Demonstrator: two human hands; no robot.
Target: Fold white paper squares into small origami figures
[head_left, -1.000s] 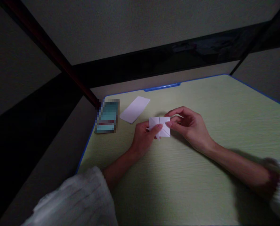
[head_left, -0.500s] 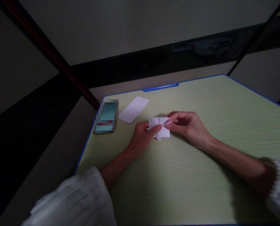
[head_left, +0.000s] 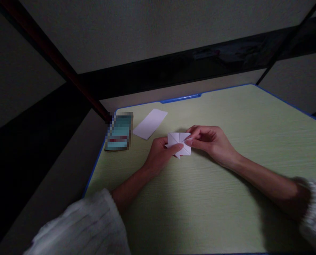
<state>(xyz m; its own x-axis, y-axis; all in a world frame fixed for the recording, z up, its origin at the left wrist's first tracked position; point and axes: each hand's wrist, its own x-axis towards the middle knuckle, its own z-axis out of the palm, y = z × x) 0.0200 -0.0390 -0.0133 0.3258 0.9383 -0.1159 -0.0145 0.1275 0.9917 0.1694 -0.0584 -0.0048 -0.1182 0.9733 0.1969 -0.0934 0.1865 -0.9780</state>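
A small piece of folded white paper (head_left: pixel 174 138), roughly square with diagonal creases, is held above the table between both hands. My left hand (head_left: pixel 160 156) grips its lower left part, thumb flat across the front and the other fingers mostly hidden behind. At the right edge, my right hand (head_left: pixel 211 139) pinches a flap of the paper between thumb and index finger. A pointed flap sticks out below the paper's bottom edge.
A flat white sheet of paper (head_left: pixel 150 123) lies on the pale green table (head_left: pixel 200 205) beyond my left hand. To its left sits a pixelated phone-like object (head_left: pixel 119 131). The table has a blue rim, with a blue strip (head_left: pixel 181 98) at the far edge near a wall.
My right hand has closed its thumb and index finger on the paper's right-hand flap, which is now lifted a little. The left hand keeps its hold, with the thumb slightly lower.
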